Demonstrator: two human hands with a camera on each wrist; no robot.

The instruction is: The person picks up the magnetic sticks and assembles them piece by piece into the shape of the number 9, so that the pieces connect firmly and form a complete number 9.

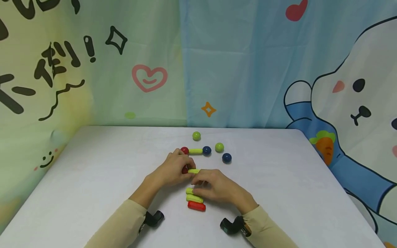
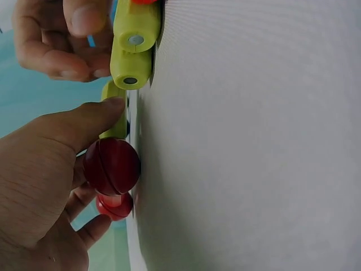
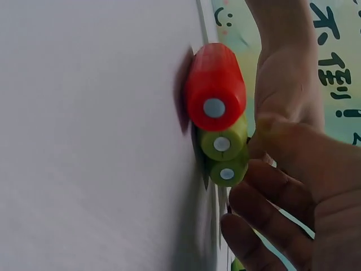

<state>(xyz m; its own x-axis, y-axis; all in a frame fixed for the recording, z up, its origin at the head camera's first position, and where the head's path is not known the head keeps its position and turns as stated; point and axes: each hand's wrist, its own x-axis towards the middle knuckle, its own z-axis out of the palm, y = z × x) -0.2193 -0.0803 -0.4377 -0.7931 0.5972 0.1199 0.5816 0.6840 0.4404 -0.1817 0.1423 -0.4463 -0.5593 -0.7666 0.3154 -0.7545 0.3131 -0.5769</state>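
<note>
My left hand (image 1: pixel 175 167) pinches a yellow-green magnetic rod (image 2: pixel 115 127) with a red ball (image 2: pixel 111 166) at its near end. The thumb lies along the rod, and the other fingers are behind it. My right hand (image 1: pixel 215 186) hovers at the right end of that rod, fingers loosely bent, nothing visible between them. Below its fingertips lie two more yellow-green rods (image 1: pixel 194 198) side by side, with a red rod (image 1: pixel 196 206) nearest me. Silver discs show in their ends in the right wrist view. The right hand partly covers the upper rod.
Behind the hands, a yellow-green rod (image 1: pixel 195 151) joins a red ball (image 1: pixel 184 150) to a blue ball (image 1: pixel 206 150). Two green balls (image 1: pixel 219 147) and a loose blue ball (image 1: pixel 226 158) lie around it. A printed curtain (image 1: pixel 232 69) hangs behind the white table (image 1: pixel 279 165).
</note>
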